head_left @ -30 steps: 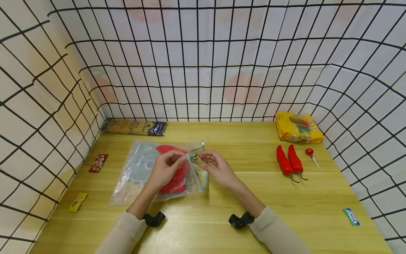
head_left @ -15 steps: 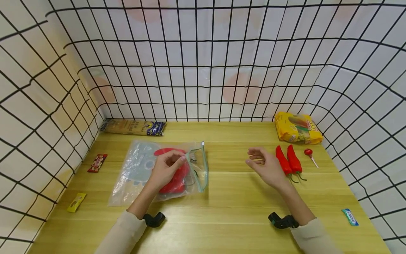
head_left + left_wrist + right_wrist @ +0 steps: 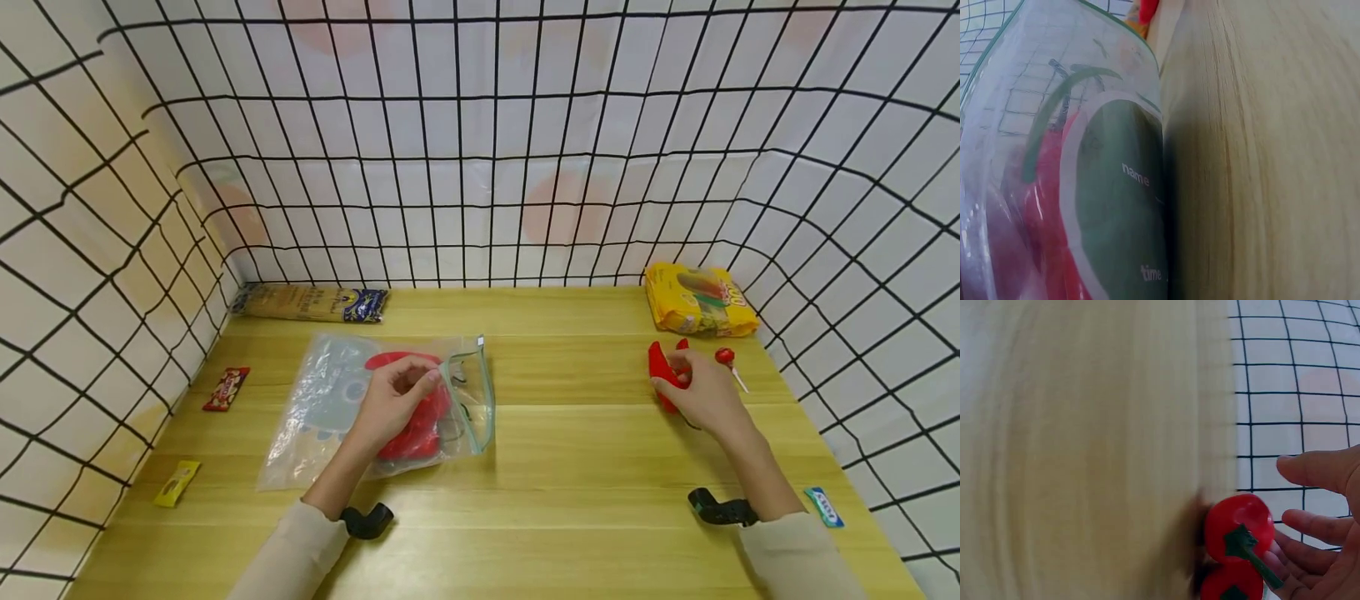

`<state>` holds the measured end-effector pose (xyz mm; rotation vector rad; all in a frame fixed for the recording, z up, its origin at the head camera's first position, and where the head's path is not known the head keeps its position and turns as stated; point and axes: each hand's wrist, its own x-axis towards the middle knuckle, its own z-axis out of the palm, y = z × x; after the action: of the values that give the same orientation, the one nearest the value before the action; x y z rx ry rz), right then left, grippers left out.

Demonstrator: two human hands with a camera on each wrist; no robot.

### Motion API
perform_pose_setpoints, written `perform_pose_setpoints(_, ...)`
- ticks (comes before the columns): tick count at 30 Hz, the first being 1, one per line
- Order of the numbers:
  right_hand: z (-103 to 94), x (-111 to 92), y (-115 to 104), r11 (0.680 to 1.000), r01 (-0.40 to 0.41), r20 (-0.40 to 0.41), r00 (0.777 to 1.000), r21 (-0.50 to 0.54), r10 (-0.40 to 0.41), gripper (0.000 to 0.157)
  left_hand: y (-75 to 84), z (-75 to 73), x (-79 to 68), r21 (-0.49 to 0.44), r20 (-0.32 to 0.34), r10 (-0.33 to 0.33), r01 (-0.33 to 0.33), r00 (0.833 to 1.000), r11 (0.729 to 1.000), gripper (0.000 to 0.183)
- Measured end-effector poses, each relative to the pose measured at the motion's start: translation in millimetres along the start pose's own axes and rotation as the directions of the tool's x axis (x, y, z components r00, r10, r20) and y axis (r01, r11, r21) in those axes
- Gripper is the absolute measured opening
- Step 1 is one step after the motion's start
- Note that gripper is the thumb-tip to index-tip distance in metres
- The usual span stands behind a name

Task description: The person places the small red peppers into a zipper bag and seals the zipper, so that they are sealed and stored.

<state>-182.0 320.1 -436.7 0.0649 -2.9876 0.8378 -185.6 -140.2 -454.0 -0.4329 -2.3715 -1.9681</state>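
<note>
A clear zip bag (image 3: 296, 446) with a pale blue print lies on the left-middle of the table, red peppers (image 3: 422, 429) inside it. My left hand (image 3: 392, 402) pinches the bag's upper layer near its green-edged mouth, which gapes to the right. In the left wrist view the bag (image 3: 1119, 200) shows a green label and stems behind the film. Over at the right, my right hand (image 3: 708, 393) reaches over two red chilli peppers (image 3: 660, 364). The right wrist view has its thumb and fingers spread beside a pepper (image 3: 1235, 515); the hand partly covers both in the head view.
A lollipop (image 3: 724, 357) lies just right of the right hand, and a yellow packet (image 3: 697, 302) behind it. Back left is a noodle pack (image 3: 307, 302). Small wrapped sweets include a red one (image 3: 226, 389), a yellow one (image 3: 177, 483) and a blue-white one (image 3: 824, 507). Wire mesh encloses the table.
My right hand has left the bag's mouth and moved right to the two chilli peppers on the table. The left hand has stayed on the bag.
</note>
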Motion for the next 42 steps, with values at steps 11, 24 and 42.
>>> perform_pose_setpoints(11, 8.1, 2, 0, 0.998, 0.045, 0.055, 0.998, -0.049, -0.042, 0.054, 4.3, -1.6, -1.7, -0.011, 0.009, -0.01, 0.01, 1.0, 1.0, 0.02)
perform_pose_setpoints(24, 17.8, -4, -10, 0.994, 0.073, 0.12, 0.991, -0.084, -0.063, 0.051, 2.4, 1.1, 1.4, -0.03, 0.006, -0.001, 0.001, 1.0, 1.0, 0.021)
perform_pose_setpoints(42, 75.1, 7, -117, 0.893, 0.106, 0.124, 0.976, 0.438, -0.177, 0.048, 23.3, -1.5, -0.7, -0.002, -0.019, 0.056, -0.056, 0.998, 0.998, 0.017)
